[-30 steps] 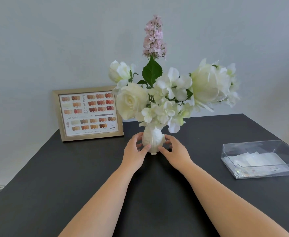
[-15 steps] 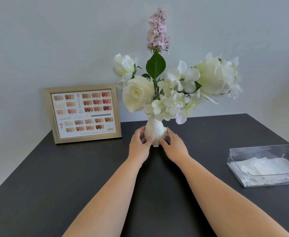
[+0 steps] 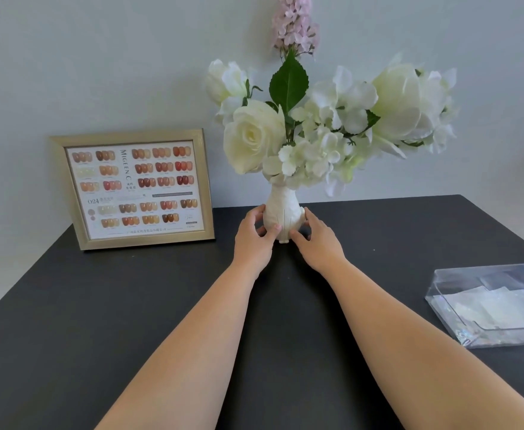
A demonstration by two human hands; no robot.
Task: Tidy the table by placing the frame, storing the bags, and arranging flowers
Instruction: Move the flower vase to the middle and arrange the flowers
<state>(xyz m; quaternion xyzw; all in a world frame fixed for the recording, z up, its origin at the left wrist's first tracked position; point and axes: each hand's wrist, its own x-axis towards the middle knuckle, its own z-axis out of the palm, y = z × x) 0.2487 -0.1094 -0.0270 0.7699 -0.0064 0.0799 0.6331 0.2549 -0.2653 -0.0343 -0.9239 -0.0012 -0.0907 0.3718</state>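
A cream vase (image 3: 282, 211) stands upright on the black table (image 3: 99, 305) near its back edge. It holds white roses and hydrangeas (image 3: 332, 128) and a pink flower spike (image 3: 294, 23). My left hand (image 3: 254, 240) grips the vase's left side and my right hand (image 3: 319, 240) its right side. A gold frame (image 3: 135, 189) with a nail colour chart leans against the wall at the back left. Clear bags (image 3: 499, 308) lie inside a transparent box (image 3: 459, 332) at the right.
A pale wall runs right behind the table's back edge. The table's left edge slants down toward the lower left. The transparent box sits close to the right edge.
Both hands have slid the vase with the flowers away from me, toward the wall. The frame and the box have not moved.
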